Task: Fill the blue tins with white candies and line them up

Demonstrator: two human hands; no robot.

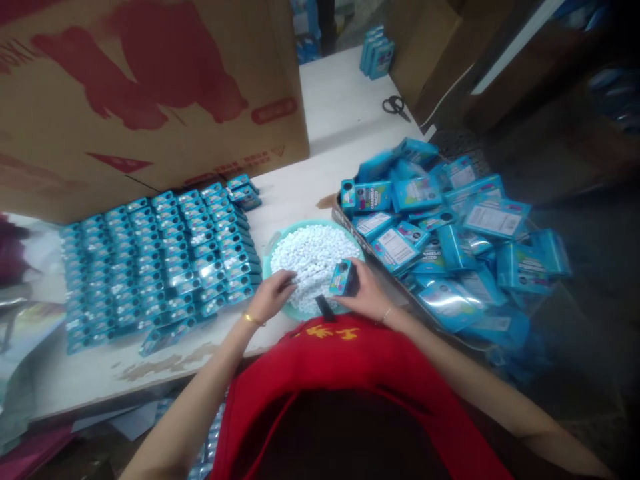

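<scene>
A round turquoise basin [267, 257] full of small white pellets [320, 243] stands on the table close to my body. My right hand [367, 292] holds a small blue box [341, 277] over the basin's right side, its printed face upward. At the basin's left side is my left hand [274, 293], fingers curled together at the edge of the pellets; what they pinch, if anything, is too small to make out. Left of it, many blue boxes [170, 253] stand in close rows, with white pellets on top of some.
An open carton [370, 250] heaped with wrapped blue packs [450, 253] sits at the right. Behind the rows rises a large cardboard box [150, 87]. Black scissors [396, 107] and several blue boxes [377, 53] lie toward the table's far end.
</scene>
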